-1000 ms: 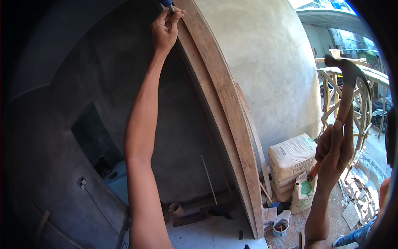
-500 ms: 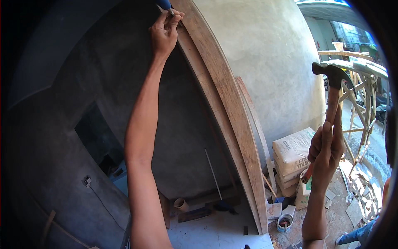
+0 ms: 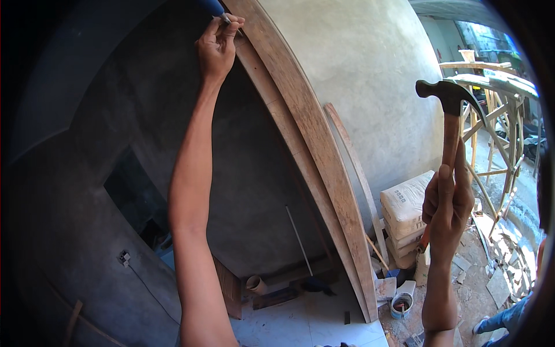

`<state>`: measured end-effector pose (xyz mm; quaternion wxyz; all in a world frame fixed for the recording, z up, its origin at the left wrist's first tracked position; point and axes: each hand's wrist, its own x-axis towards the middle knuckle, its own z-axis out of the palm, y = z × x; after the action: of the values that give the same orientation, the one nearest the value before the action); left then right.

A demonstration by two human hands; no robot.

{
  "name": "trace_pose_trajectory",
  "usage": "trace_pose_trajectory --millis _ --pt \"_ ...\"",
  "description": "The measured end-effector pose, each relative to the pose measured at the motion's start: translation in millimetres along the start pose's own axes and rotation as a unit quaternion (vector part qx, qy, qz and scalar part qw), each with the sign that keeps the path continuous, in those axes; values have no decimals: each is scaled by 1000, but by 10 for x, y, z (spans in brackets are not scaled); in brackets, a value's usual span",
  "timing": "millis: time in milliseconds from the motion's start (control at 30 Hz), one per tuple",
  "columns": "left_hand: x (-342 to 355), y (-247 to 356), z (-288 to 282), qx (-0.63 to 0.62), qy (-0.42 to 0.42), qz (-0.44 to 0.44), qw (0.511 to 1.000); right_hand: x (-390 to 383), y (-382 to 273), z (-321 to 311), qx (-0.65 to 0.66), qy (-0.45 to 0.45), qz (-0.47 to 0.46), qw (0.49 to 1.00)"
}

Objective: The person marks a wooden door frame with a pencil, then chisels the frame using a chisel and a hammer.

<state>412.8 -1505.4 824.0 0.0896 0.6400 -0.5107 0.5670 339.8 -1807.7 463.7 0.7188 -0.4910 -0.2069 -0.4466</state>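
Observation:
Raised high at the upper left, my left hand is closed, fingertips pinching the metal shank of a blue-handled chisel. The upper end of its handle runs out of the picture. Those fingertips are at the edge of a tall brown wooden door frame, where the chisel's tip is hidden. On the right, my right hand grips the wooden handle of a claw hammer. The hammer stands upright, its dark head at the top, well apart from the frame.
A plastered wall rises right of the frame, with a leaning board against it. Stacked sacks and a small bucket stand below. Wooden trestles and a person's jeans leg are at far right. A dark room lies left.
The hammer and my right hand have shifted slightly left and the hammer head sits a little higher. My left hand still pinches the chisel at the frame; the view has moved slightly.

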Motion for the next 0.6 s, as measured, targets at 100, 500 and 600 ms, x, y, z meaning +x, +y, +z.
trace_pose_trajectory --millis 100,500,600 --pt "0 -21 -10 -4 1 -6 1000 -1 27 26 -1 -3 2 1000" --pt "0 10 35 53 25 12 998 368 -200 344 14 -93 -88 992" --pt "8 88 100 80 26 -7 996 684 -507 553 -9 -78 -229 970"
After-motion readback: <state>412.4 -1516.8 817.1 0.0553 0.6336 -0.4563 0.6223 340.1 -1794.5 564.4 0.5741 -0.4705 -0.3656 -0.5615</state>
